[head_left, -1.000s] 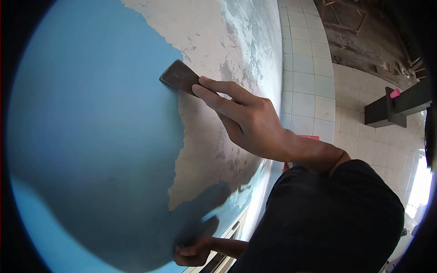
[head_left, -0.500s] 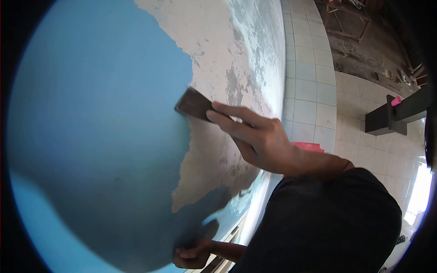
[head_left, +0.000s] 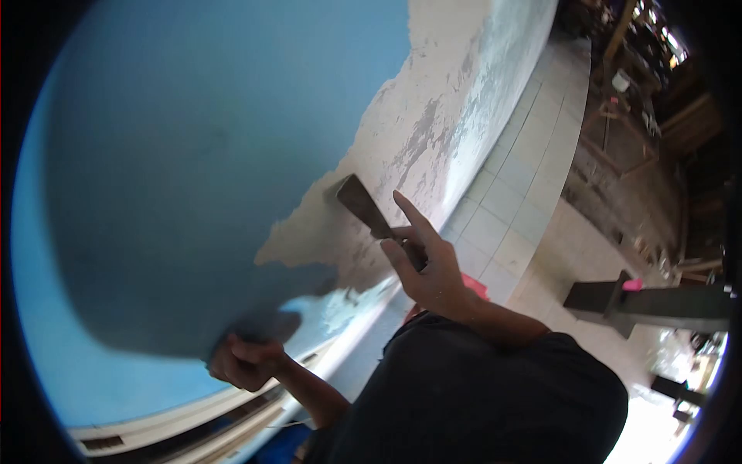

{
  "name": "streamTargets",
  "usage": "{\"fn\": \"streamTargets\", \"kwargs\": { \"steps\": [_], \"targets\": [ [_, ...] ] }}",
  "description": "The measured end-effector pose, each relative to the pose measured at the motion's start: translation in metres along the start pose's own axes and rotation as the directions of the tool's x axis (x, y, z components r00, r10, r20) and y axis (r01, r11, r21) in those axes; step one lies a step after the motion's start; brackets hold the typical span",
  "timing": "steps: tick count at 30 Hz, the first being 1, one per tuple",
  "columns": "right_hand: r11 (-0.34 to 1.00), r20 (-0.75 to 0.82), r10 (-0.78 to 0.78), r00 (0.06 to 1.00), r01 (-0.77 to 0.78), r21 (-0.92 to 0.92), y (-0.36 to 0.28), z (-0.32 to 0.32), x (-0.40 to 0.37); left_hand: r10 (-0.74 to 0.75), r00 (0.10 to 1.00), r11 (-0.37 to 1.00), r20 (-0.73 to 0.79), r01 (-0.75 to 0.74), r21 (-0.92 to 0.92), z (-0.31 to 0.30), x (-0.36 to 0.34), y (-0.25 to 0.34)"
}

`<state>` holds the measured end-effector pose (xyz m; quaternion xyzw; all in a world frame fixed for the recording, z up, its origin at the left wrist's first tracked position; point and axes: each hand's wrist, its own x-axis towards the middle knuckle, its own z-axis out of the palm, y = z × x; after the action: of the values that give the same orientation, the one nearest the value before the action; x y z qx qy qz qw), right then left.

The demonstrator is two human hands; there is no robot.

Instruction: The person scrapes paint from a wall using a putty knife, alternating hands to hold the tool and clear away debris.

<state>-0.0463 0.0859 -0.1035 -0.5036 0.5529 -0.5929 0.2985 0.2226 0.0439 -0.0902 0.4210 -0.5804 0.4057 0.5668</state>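
A blue-painted wall (head_left: 193, 155) fills most of the view, ahead of both hands. Up and to the right of the hands the paint is gone, leaving a pale bare patch (head_left: 433, 131) with a ragged edge. Beyond the right hand runs a tiled floor (head_left: 502, 224), and farther off to that side stands a dark bench (head_left: 641, 301). The person's black sleeve (head_left: 495, 394) lies below.

The right hand (head_left: 429, 274) is closed around the handle of a scraper (head_left: 359, 203), with its forefinger stretched out straight. The scraper's long axis slants from that hand up and to the left. Its flat blade lies against the wall right at the line between paint and bare patch.

The left hand (head_left: 243, 359) is lower and well apart from the tool, curled tight at the wall's lower edge. Whether it grips anything cannot be told.
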Motion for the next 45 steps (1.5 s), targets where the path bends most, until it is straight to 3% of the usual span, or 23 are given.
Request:
{"fn": "streamTargets", "kwargs": {
  "steps": [1, 2, 3, 5, 6, 7, 8, 9, 11, 12, 14, 15, 16, 18, 19, 21, 22, 26, 27, 29, 33, 40, 45],
  "targets": [
    [0.991, 0.061, 0.127, 0.99, -0.129, 0.029, -0.001, -0.001, -0.005, -0.034, 0.996, 0.999, 0.087, 0.036, -0.026, -0.006, -0.003, 0.002],
    [0.997, 0.06, 0.07, 0.996, -0.072, 0.03, 0.007, 0.002, -0.011, -0.066, 0.984, 0.996, 0.168, 0.076, -0.055, -0.01, -0.007, 0.008],
    [0.995, 0.098, 0.083, 0.992, -0.088, 0.047, 0.011, 0.002, -0.018, -0.064, 0.963, 0.945, 0.261, 0.142, -0.294, -0.01, -0.018, 0.018],
    [0.994, 0.159, 0.108, 0.981, -0.112, 0.015, 0.011, 0.001, -0.03, -0.124, 0.709, 0.783, 0.694, 0.5, -0.37, -0.014, -0.029, 0.053],
    [0.996, 0.195, 0.092, 0.976, -0.093, -0.002, 0.012, 0.002, -0.035, -0.175, 0.445, 0.611, 0.878, 0.749, -0.257, -0.011, -0.014, 0.084],
    [0.997, 0.228, 0.079, 0.97, -0.077, -0.017, 0.014, 0.002, -0.04, -0.209, 0.239, 0.471, 0.948, 0.874, -0.117, -0.008, -0.024, 0.101],
    [0.998, 0.256, 0.066, 0.964, -0.061, -0.031, 0.017, 0.002, -0.043, -0.124, 0.189, 0.317, 0.974, 0.938, -0.142, 0.0, -0.031, 0.111],
    [0.998, 0.305, 0.06, 0.951, -0.054, -0.027, 0.023, 0.002, -0.046, -0.182, 0.16, 0.102, 0.97, 0.984, -0.143, 0.004, -0.034, 0.126],
    [0.998, 0.389, 0.054, 0.919, -0.054, -0.012, 0.032, 0.0, -0.051, -0.138, 0.026, 0.107, 0.99, 0.994, -0.012, 0.009, -0.038, 0.128],
    [0.994, 0.445, 0.095, 0.89, -0.064, -0.085, 0.03, -0.005, -0.048, -0.131, 0.035, 0.055, 0.991, 0.998, -0.028, 0.008, -0.036, 0.132],
    [0.995, 0.381, 0.018, 0.924, 0.022, -0.101, 0.031, -0.021, -0.027, -0.122, 0.06, -0.04, 0.991, 0.997, -0.065, 0.009, -0.03, 0.139],
    [0.992, 0.349, -0.027, 0.937, 0.067, -0.103, 0.034, -0.031, -0.01, -0.149, 0.044, 0.013, 0.988, 0.999, -0.042, 0.011, -0.027, 0.137],
    [0.958, 0.288, -0.179, 0.941, 0.233, -0.167, 0.049, -0.041, 0.005, -0.169, 0.02, 0.062, 0.985, 0.998, -0.01, 0.012, -0.026, 0.132],
    [0.933, 0.15, -0.267, 0.952, 0.294, -0.207, 0.054, -0.061, 0.036, -0.208, -0.033, 0.093, 0.978, 0.994, 0.053, 0.016, -0.024, 0.132],
    [0.966, 0.068, -0.193, 0.979, 0.201, -0.161, 0.045, -0.069, 0.052, -0.239, -0.03, 0.079, 0.97, 0.996, 0.05, 0.017, -0.018, 0.136],
    [0.816, 0.003, -0.477, 0.879, 0.444, -0.369, 0.048, -0.084, 0.093, -0.301, -0.023, 0.067, 0.953, 0.997, 0.045, 0.02, -0.003, 0.146],
    [0.807, -0.049, -0.506, 0.861, 0.453, -0.378, 0.04, -0.087, 0.11, -0.291, 0.084, 0.119, 0.953, 0.992, -0.051, 0.023, -0.002, 0.147],
    [0.731, -0.236, -0.666, 0.708, 0.556, -0.395, 0.025, -0.067, 0.174, -0.287, 0.219, 0.227, 0.933, 0.961, -0.156, 0.039, 0.017, 0.153],
    [0.69, -0.256, -0.717, 0.648, 0.61, -0.39, 0.027, -0.054, 0.186, -0.321, 0.196, 0.185, 0.926, 0.972, -0.142, 0.043, 0.019, 0.155],
    [0.749, -0.342, -0.661, 0.667, 0.565, -0.346, 0.039, -0.018, 0.193, -0.382, 0.155, 0.11, 0.911, 0.986, -0.121, 0.049, 0.023, 0.16],
    [0.763, -0.477, -0.646, 0.596, 0.507, -0.4, 0.055, 0.023, 0.187, -0.448, 0.064, 0.261, 0.892, 0.963, 0.062, 0.048, 0.028, 0.15],
    [0.778, -0.512, -0.627, 0.587, 0.504, -0.375, 0.067, 0.03, 0.18, -0.55, 0.234, 0.371, 0.802, 0.929, -0.016, 0.065, 0.043, 0.171],
    [0.77, -0.524, -0.634, 0.568, 0.522, -0.366, 0.09, 0.034, 0.172, -0.557, 0.228, 0.44, 0.798, 0.897, 0.05, 0.071, 0.046, 0.171]
  ]
}}
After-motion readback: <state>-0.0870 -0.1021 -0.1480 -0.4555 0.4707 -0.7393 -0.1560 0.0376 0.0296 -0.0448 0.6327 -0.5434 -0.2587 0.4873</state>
